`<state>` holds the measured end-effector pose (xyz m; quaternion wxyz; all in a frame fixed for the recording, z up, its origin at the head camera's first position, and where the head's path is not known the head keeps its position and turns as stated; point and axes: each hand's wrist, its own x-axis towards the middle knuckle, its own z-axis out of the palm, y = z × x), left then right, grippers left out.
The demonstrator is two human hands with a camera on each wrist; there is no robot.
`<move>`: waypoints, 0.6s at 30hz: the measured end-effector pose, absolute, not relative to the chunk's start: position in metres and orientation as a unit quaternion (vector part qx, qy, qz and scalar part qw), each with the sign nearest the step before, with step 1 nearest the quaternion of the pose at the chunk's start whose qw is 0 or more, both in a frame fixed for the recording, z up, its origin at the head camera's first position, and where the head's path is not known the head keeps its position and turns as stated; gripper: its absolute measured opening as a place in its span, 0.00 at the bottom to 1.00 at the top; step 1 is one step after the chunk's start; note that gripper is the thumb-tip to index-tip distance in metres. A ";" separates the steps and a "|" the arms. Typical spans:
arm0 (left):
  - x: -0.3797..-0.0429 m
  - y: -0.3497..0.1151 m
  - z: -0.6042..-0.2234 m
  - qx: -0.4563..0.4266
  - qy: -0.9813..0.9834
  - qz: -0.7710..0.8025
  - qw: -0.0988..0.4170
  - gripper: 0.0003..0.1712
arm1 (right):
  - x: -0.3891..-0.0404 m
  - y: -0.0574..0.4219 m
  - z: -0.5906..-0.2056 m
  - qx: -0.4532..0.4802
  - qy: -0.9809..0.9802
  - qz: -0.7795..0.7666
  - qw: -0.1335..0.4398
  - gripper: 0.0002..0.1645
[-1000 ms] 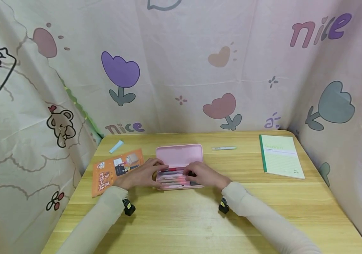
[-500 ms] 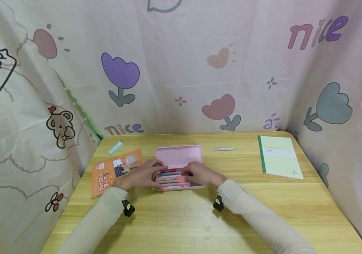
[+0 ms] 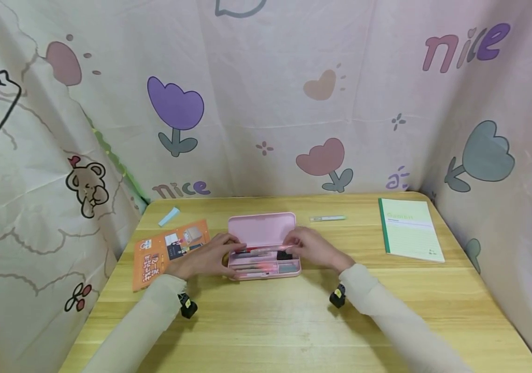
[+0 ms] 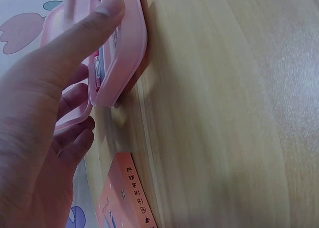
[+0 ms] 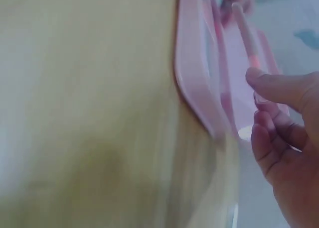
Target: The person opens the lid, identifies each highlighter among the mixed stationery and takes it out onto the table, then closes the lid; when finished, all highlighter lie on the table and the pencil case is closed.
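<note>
A pink pencil case (image 3: 262,229) lies with its lid raised in the middle of the table, holding several pens, a black item (image 3: 284,256) and a grey piece (image 3: 287,268). My left hand (image 3: 206,257) grips its left end, the thumb over the front wall and fingers behind, as the left wrist view shows. Between thumb and fingertips my right hand (image 3: 316,249) pinches a slim pinkish pen (image 5: 245,33), raised above the case's right part. In the right wrist view this pen tilts up from the fingers, somewhat blurred.
An orange book (image 3: 154,272) lies left of the case, partly under the left wrist, with a light blue strip (image 3: 169,216) behind it. A pen with a green end (image 3: 328,218) lies at the back right. Farther right is a green-spined notebook (image 3: 410,229).
My right hand has risen out of the case and shifted right and back, bringing the pen up with it. The black and grey items are uncovered. My left hand stays put.
</note>
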<state>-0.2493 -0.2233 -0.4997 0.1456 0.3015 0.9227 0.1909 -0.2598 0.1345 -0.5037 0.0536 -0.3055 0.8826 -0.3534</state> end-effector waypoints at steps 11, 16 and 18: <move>-0.250 -0.225 -0.500 0.309 0.920 0.194 0.144 0.55 | -0.278 0.220 -0.504 -0.212 0.895 -0.392 0.012 0.05; -0.250 -0.225 -0.501 0.307 0.922 0.189 0.140 0.55 | -0.287 0.250 -0.514 -0.178 0.906 -0.384 -0.005 0.06; -0.251 -0.225 -0.502 0.307 0.922 0.188 0.141 0.55 | -0.289 0.260 -0.518 -0.163 0.910 -0.380 -0.007 0.07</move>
